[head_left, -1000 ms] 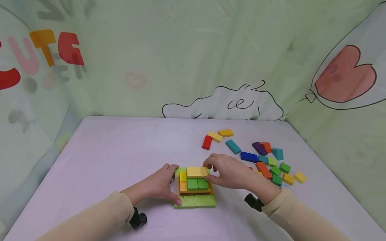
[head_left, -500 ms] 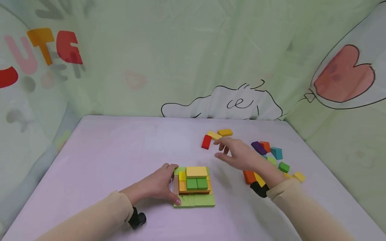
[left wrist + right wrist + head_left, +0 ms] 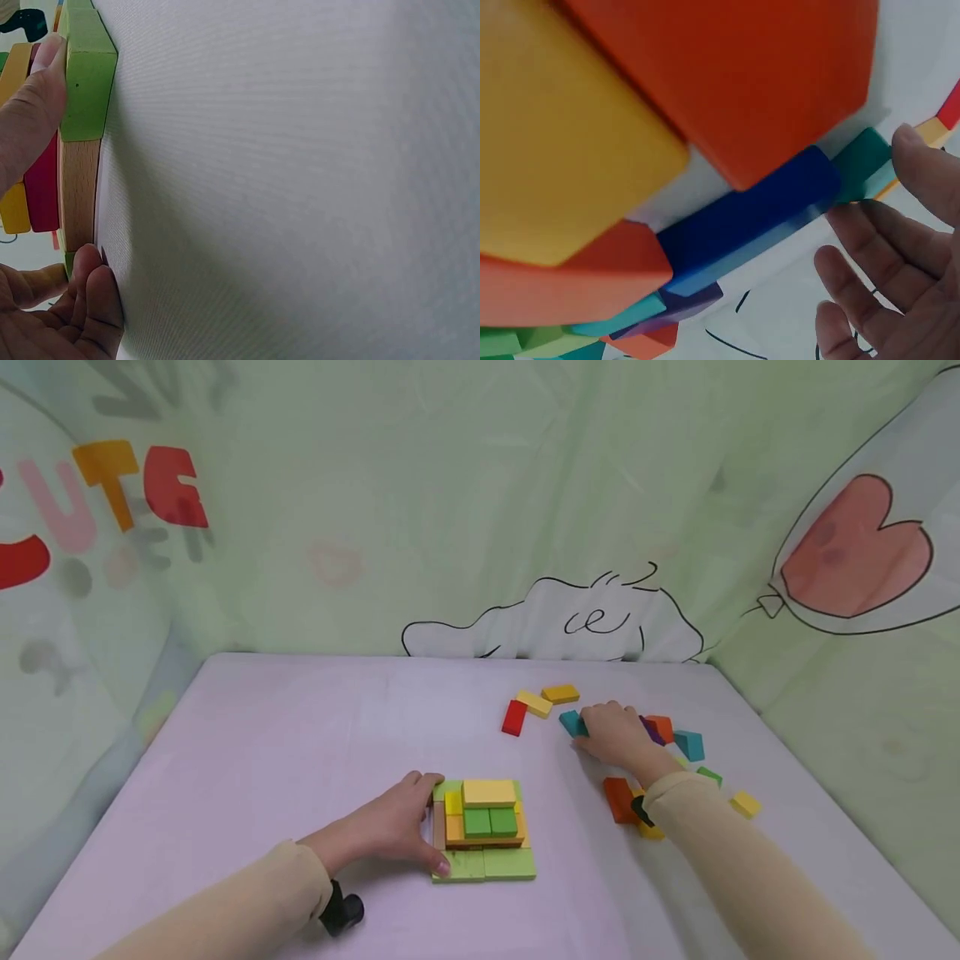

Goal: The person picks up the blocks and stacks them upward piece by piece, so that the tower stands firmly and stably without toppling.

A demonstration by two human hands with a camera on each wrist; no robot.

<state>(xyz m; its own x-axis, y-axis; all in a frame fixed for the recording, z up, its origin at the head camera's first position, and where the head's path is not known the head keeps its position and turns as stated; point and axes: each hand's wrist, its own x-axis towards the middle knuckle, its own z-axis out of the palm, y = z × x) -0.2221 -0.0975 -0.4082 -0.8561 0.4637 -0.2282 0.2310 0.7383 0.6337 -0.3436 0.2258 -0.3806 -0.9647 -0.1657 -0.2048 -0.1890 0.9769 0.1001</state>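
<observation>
Right of middle on table (image 3: pixel 337 718), pinching teal block (image 3: pixel 571 722) between thumb and fingers of right hand (image 3: pixel 618 733), gripping stack (image 3: pixel 480 823) with left hand (image 3: pixel 397 822). Could knock blue block (image 3: pixel 750 217) just beside if lifting askew; could skew stack if squeezing unevenly. On teal block, smooth flat faces, part hidden.

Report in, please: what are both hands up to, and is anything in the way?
Left hand holds stack by its left side. Right hand at teal block, firm grip unclear. Blue block close beside it, possibly in the way.
</observation>
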